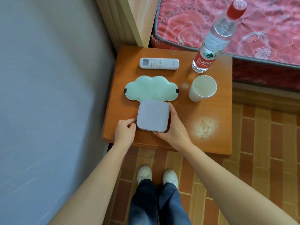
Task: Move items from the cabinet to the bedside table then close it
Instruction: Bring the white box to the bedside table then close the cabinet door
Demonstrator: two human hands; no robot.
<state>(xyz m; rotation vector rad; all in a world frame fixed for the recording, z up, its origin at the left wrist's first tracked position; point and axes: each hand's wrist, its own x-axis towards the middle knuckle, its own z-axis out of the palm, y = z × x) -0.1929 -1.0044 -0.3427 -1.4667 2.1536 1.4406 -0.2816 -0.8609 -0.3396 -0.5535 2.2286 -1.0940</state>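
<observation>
We hold a pale lavender square case [153,115] between both hands near the front edge of the bedside table [215,143]; our right hand [174,127] is clasped around its right side and front corner, while our left hand [125,133] pinches its left edge with the fingertips; the case's far edge overlaps a mint cloud-shaped eye mask [151,87] at the table's middle; a white remote control [159,63] lies toward the back edge; a red-capped water bottle [215,39] stands at the back right corner; a white paper cup [202,88] stands just in front of it, near the right edge.
</observation>
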